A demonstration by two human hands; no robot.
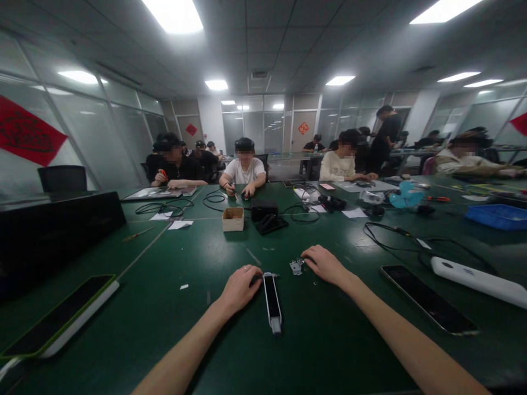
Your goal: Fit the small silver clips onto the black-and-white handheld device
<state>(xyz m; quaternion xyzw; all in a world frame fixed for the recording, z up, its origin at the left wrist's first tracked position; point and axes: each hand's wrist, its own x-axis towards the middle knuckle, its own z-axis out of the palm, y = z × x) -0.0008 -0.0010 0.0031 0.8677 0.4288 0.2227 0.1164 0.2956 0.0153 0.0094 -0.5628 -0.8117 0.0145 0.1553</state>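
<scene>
My left hand [241, 286] rests on the green table with its fingers curled, beside the top end of a slim device [272, 302]. This device has a white frame, a long black face and a grey tip toward me. What the left fingers hold, if anything, is hidden. My right hand [323, 264] lies farther right, its fingertips closed together at the edge of some small grey metal parts [296, 267]. These parts lie close together on the table, too small to make out fully.
A phone [428, 299] and a white power strip [480, 280] lie right; another phone [61, 312] lies left. Ahead are a small cardboard box [233, 224], a black box [264, 209], cables, a blue fan [407, 195] and a blue tray [496, 218]. Several people sit across.
</scene>
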